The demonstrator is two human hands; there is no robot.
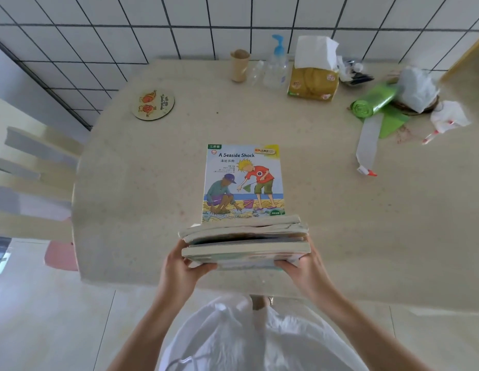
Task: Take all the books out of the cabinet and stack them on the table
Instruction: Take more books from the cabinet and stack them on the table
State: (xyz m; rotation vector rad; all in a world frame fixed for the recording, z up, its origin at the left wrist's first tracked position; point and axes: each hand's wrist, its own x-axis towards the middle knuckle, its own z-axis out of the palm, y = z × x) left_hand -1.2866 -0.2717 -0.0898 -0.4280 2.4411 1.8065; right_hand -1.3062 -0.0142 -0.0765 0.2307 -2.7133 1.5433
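A stack of several thin books (245, 238) is held above the near edge of the beige table (142, 188). Its top book (243, 183) has a colourful cover titled "A Seaside Shock". My left hand (180, 269) grips the stack's lower left corner from beneath. My right hand (303, 266) grips the lower right corner the same way. Whether the stack's far end rests on the table or hovers over it cannot be told. The cabinet is out of view.
At the back of the table stand a brown cup (239, 65), a pump bottle (277, 64) and a tissue pack (314, 69). A round coaster (152, 104) lies back left. A green bag roll (373, 101) and wrappers lie back right. A chair (27, 178) stands left.
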